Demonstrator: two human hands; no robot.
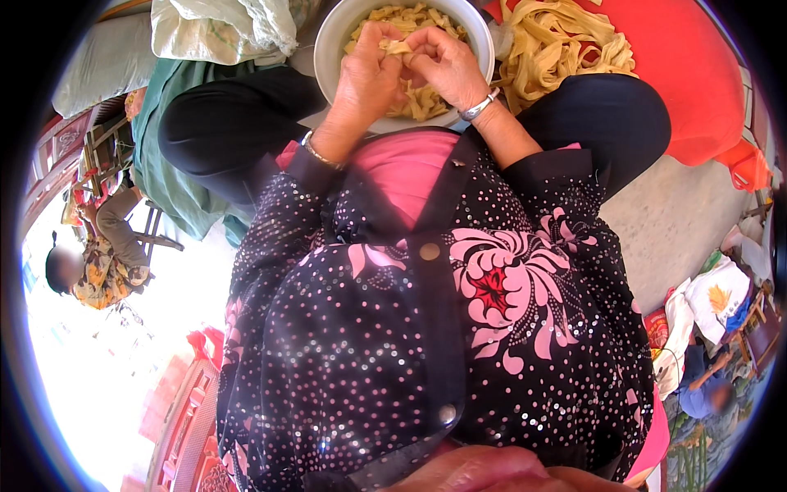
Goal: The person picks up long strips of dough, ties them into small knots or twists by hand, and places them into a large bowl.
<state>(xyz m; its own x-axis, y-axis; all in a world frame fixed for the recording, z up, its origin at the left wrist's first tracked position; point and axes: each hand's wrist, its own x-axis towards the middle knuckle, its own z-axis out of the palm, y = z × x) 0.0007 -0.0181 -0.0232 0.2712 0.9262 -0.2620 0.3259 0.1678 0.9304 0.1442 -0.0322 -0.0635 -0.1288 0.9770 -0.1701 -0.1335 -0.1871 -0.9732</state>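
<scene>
Yellow strip (pixel 397 47) within two-handed grip (pixel 368 75) (pixel 448 69)

The person's bare left hand (pixel 366 80) and bare right hand (pixel 449 70) meet in front of the body, fingers (pixel 426 39) curled, tips brought close together in a pinch. Both elbows are bent; the left forearm (pixel 338 129) and right forearm (pixel 510 138) slant inward. The black-trousered left knee (pixel 201 135) and right knee (pixel 627 119) spread wide.

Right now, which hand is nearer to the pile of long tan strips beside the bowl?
Right. The right hand is over the bowl, left of the strip pile; the left hand is over the bowl too, but farther left.
</scene>
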